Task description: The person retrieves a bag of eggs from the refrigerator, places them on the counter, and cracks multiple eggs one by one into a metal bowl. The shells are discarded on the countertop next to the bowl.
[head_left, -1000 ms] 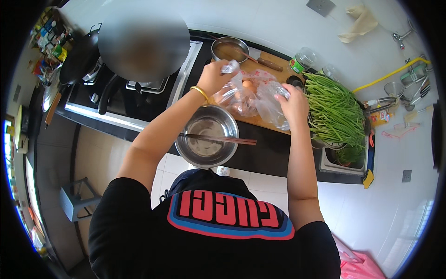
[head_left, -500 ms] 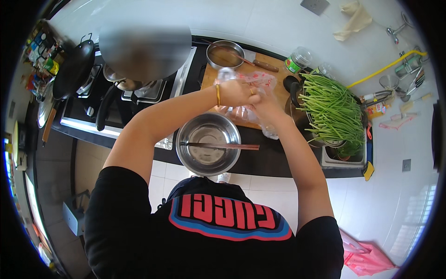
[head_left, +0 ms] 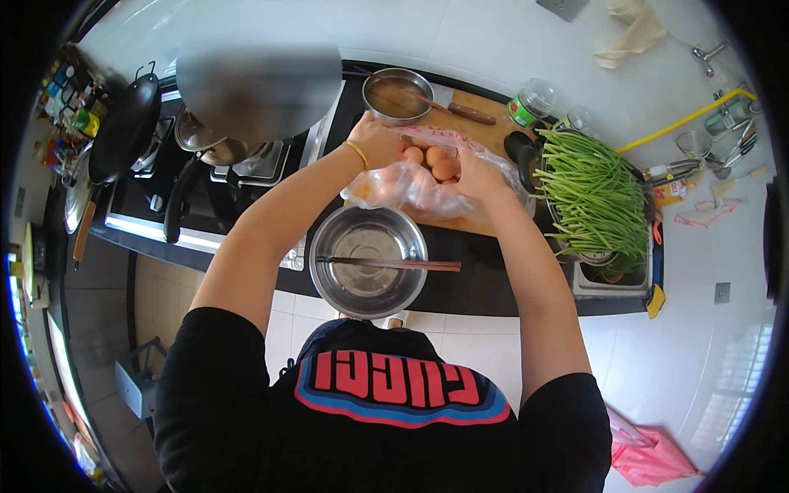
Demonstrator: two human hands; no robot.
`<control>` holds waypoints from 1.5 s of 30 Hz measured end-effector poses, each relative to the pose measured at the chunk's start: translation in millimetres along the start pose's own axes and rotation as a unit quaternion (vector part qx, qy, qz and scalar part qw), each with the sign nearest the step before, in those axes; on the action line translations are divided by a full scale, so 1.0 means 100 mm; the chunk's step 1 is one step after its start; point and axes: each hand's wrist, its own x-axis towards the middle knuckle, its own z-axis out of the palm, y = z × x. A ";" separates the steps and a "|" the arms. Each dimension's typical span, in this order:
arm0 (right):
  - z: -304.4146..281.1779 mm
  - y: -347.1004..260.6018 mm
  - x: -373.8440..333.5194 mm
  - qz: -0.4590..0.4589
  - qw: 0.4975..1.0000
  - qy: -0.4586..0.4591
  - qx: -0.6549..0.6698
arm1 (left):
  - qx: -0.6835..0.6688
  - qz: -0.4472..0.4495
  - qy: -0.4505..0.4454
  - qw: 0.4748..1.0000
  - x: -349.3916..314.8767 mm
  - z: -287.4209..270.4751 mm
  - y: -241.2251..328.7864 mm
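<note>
A clear plastic bag (head_left: 393, 191) with red print lies spread on the wooden cutting board (head_left: 485, 135), its mouth wide apart. Several brown eggs (head_left: 445, 169) show inside it. My left hand (head_left: 380, 141), below a gold-coloured bracelet, grips the bag's left edge. On the other side my right hand (head_left: 480, 176) holds the bag's right edge, its fingertips partly hidden by the plastic. Closer to me, at the counter's front edge, stands a steel bowl (head_left: 325, 283) with a pair of chopsticks (head_left: 411, 264) across it.
Behind the bag are a small metal bowl of liquid (head_left: 398, 100), a knife (head_left: 470, 113) and a glass jar (head_left: 534, 100). Long green vegetables (head_left: 592, 193) pile over a pot at right, beside the sink (head_left: 612, 289). A gas stove with a saucepan (head_left: 197, 135) and a wok (head_left: 123, 131) stands left.
My hands have moved apart, the left one going left. The bunched bag has been opened out, and the eggs inside now show.
</note>
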 end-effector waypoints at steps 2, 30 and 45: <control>0.02 0.03 0.05 -0.018 0.996 -0.013 0.090 | 0.010 0.029 -0.018 0.999 -0.09 0.00 -0.10; -0.09 -0.45 -0.30 0.067 0.994 -0.072 -0.038 | -0.152 0.031 0.158 0.975 -0.49 0.77 -0.24; -0.44 -0.51 -0.51 -0.065 0.956 -0.151 0.245 | -0.212 -0.007 0.115 0.970 -0.44 0.35 -0.13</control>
